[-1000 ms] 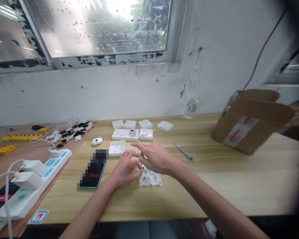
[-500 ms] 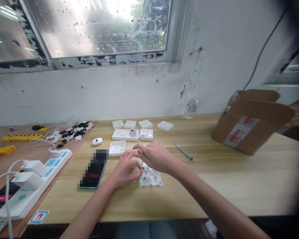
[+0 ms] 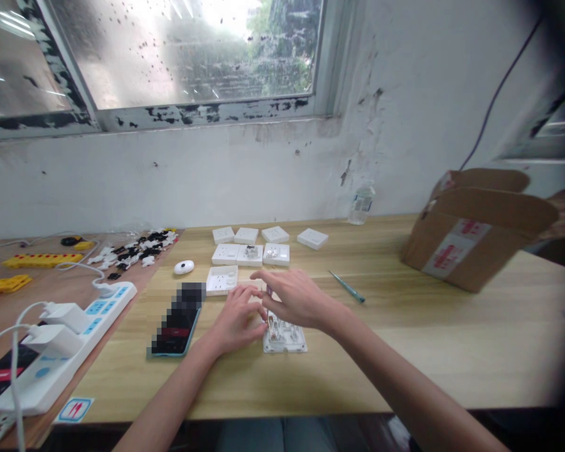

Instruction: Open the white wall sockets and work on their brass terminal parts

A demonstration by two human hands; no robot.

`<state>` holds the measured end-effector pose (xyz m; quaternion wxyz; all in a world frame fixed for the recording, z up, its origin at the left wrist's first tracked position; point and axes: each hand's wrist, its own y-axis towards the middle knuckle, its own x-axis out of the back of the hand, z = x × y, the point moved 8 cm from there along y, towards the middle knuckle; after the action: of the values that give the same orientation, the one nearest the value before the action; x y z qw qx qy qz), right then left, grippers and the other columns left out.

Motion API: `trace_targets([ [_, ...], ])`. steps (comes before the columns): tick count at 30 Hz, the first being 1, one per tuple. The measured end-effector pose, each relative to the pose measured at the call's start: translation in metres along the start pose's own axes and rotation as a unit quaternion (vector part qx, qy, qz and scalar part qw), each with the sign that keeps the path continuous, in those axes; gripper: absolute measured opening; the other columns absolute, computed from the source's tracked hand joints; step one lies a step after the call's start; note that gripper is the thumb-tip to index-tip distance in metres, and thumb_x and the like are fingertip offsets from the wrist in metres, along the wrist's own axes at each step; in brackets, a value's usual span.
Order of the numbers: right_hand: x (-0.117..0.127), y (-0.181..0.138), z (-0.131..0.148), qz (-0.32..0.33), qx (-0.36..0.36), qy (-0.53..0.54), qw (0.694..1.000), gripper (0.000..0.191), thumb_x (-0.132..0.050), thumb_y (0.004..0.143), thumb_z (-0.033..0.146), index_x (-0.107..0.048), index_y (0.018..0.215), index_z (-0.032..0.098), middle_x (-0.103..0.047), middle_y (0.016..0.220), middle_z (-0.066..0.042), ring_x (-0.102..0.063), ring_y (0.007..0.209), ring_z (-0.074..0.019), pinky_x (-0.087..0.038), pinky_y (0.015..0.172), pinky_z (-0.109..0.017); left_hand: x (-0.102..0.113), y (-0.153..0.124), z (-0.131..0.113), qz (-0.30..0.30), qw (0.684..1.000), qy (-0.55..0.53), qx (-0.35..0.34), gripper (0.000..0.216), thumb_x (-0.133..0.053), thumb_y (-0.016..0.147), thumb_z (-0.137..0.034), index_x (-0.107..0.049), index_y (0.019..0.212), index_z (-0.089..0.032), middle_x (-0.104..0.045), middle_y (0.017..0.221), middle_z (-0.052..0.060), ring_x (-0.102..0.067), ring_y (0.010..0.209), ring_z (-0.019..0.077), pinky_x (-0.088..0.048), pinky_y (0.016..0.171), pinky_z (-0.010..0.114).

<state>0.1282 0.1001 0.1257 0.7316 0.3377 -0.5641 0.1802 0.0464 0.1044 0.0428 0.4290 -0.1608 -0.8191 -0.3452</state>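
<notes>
A white wall socket (image 3: 285, 337) lies back side up on the wooden table (image 3: 405, 351), showing metal contacts. My left hand (image 3: 238, 320) rests against its left edge, fingers curled. My right hand (image 3: 294, 298) hovers over the socket and pinches a thin screwdriver (image 3: 268, 309) held nearly upright, its tip down at the socket's left part. Most of the tool is hidden by my fingers.
Several white sockets (image 3: 249, 251) sit in rows behind, with an open socket shell (image 3: 221, 280). A phone (image 3: 176, 326) lies left, a power strip (image 3: 61, 342) with chargers further left. A green screwdriver (image 3: 346, 287), a water bottle (image 3: 360, 204) and a cardboard box (image 3: 475, 226) stand right.
My right hand's fingers have closed from spread to a pinch on the thin screwdriver and shifted slightly. My left hand and the socket stay put.
</notes>
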Motion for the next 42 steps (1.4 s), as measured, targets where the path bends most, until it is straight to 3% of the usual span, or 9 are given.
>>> trace_targets([
  [4,-0.004,0.001,-0.004,0.005,-0.009,-0.009,1.0,0.026,-0.042,0.091,0.027,-0.055,0.113,0.02,-0.07,0.076,-0.004,-0.063,0.07,-0.0195,-0.027,0.055,-0.026,0.0,0.0,0.0,0.0,1.0,-0.009,0.002,0.007,-0.068,0.073,-0.02,-0.065,0.078,-0.024,-0.056,0.113,0.003,-0.044,0.116,0.0245,-0.027,0.105,0.043],
  [8,-0.003,0.0,-0.006,-0.007,-0.007,0.011,1.0,0.037,-0.048,0.087,0.025,-0.05,0.124,0.02,-0.071,0.09,-0.006,-0.064,0.08,-0.0201,-0.033,0.061,-0.026,-0.001,0.0,0.001,0.002,1.0,-0.012,0.006,0.007,-0.068,0.073,-0.02,-0.065,0.078,-0.024,-0.056,0.114,0.003,-0.043,0.115,0.0251,-0.028,0.104,0.044],
  [13,-0.003,-0.001,-0.005,-0.014,0.002,0.009,1.0,0.035,-0.047,0.088,0.025,-0.052,0.123,0.021,-0.071,0.088,-0.005,-0.064,0.077,-0.0192,-0.032,0.06,-0.026,-0.001,0.0,0.002,0.004,1.0,-0.008,0.01,0.005,-0.067,0.074,-0.023,-0.065,0.079,-0.023,-0.056,0.112,0.004,-0.044,0.114,0.0253,-0.03,0.102,0.044],
  [20,-0.013,0.002,-0.002,0.0,0.012,-0.03,0.999,0.018,-0.044,0.092,0.02,-0.062,0.095,0.018,-0.069,0.08,-0.004,-0.06,0.068,-0.0158,-0.026,0.053,-0.026,-0.003,-0.001,0.003,0.003,1.0,-0.019,0.001,0.009,-0.068,0.074,-0.02,-0.065,0.082,-0.024,-0.056,0.114,0.004,-0.043,0.117,0.026,-0.028,0.105,0.046],
  [24,-0.026,-0.017,0.003,-0.013,0.032,-0.039,0.999,0.023,-0.043,0.094,0.033,-0.061,0.098,0.019,-0.064,0.089,-0.006,-0.059,0.076,-0.0174,-0.034,0.06,-0.026,-0.011,-0.002,-0.002,0.041,0.997,-0.059,-0.014,0.018,-0.058,0.082,-0.017,-0.059,0.1,-0.022,-0.057,0.113,0.006,-0.048,0.11,0.0232,-0.039,0.097,0.04],
  [27,-0.038,-0.041,-0.012,-0.015,0.01,-0.026,0.999,0.024,-0.052,0.091,0.033,-0.059,0.11,0.021,-0.061,0.095,-0.007,-0.058,0.086,-0.0198,-0.039,0.067,-0.028,-0.012,-0.002,-0.008,0.057,0.997,-0.052,-0.013,0.011,-0.05,0.087,-0.017,-0.055,0.096,-0.02,-0.057,0.111,0.007,-0.048,0.107,0.0231,-0.041,0.095,0.038],
  [33,-0.052,-0.073,-0.05,-0.006,-0.038,0.015,0.999,0.015,-0.053,0.09,0.027,-0.065,0.093,0.02,-0.062,0.089,-0.006,-0.058,0.083,-0.0199,-0.042,0.07,-0.03,-0.01,-0.002,-0.011,0.067,0.997,-0.027,-0.008,0.003,-0.049,0.09,-0.019,-0.052,0.09,-0.021,-0.056,0.109,0.007,-0.048,0.109,0.023,-0.041,0.094,0.038],
  [37,-0.041,-0.077,-0.063,-0.049,-0.05,0.122,0.99,0.013,-0.054,0.089,0.027,-0.065,0.089,0.018,-0.065,0.084,-0.005,-0.059,0.08,-0.0179,-0.044,0.071,-0.031,-0.009,-0.002,-0.008,0.061,0.998,-0.032,-0.004,0.003,-0.05,0.089,-0.02,-0.052,0.09,-0.021,-0.057,0.109,0.007,-0.048,0.108,0.0231,-0.041,0.094,0.039],
  [42,-0.021,-0.076,-0.082,-0.127,-0.12,0.312,0.934,0.022,-0.056,0.087,0.039,-0.066,0.089,0.019,-0.069,0.084,-0.005,-0.062,0.077,-0.0163,-0.048,0.068,-0.029,-0.009,-0.002,-0.008,0.06,0.998,-0.035,-0.005,0.003,-0.051,0.088,-0.02,-0.054,0.09,-0.021,-0.057,0.109,0.007,-0.048,0.109,0.0232,-0.041,0.095,0.039],
])
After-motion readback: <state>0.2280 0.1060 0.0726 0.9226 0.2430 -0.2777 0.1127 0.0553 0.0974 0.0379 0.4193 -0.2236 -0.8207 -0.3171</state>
